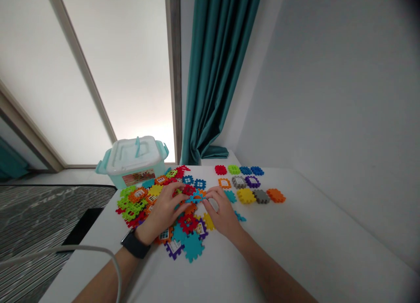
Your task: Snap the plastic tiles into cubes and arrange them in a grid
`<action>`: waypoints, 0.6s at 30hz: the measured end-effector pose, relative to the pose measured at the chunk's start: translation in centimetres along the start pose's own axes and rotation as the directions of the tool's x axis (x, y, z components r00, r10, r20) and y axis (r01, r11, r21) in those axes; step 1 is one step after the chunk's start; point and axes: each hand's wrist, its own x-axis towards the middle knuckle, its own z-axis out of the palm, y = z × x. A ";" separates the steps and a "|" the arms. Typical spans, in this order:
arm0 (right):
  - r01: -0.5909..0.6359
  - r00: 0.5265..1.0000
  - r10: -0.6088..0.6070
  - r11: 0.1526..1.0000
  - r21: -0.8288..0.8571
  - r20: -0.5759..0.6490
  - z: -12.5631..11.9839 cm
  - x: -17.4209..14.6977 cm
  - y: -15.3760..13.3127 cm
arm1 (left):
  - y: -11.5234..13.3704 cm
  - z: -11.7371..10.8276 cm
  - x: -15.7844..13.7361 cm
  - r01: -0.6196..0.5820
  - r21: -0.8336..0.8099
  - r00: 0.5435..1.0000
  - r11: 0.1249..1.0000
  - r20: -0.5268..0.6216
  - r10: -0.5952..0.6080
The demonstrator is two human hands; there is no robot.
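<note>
Between my two hands is a light-blue notched building tile [196,197] with an opening in it. My left hand [168,208] pinches its left edge, and a dark watch [135,244] sits on that wrist. At the tile's right edge, the thumb and fingers of my right hand [222,210] are closed on it. Below and around the hands lies a heap of colourful notched tiles, among them a red tile [188,223], a teal tile [193,247] and a purple-framed tile [174,248]. My left hand and forearm cover part of the heap.
Several tiles lie in rows at the right, including a yellow tile [246,196] and an orange tile [276,195]. A lidded plastic box [136,156] stands behind the heap on the white table [295,246]. A pale cable [88,247] crosses the lower left.
</note>
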 end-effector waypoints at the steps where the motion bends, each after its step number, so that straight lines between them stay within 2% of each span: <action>1: 0.020 1.000 -0.020 1.000 -0.009 0.001 -0.1 0.0 0.0 | -0.1 0.0 0.0 -0.006 0.005 1.000 1.000 -0.002 0.006; 11: 0.111 0.994 -0.111 0.992 -0.060 0.004 -0.2 -0.1 0.8 | -0.8 -0.1 -0.2 0.042 -0.005 0.999 0.999 0.006 -0.042; 18: 0.114 0.993 -0.112 0.989 -0.099 0.025 -0.5 0.0 1.0 | -0.9 0.3 -0.2 0.057 -0.054 0.998 0.997 0.014 -0.057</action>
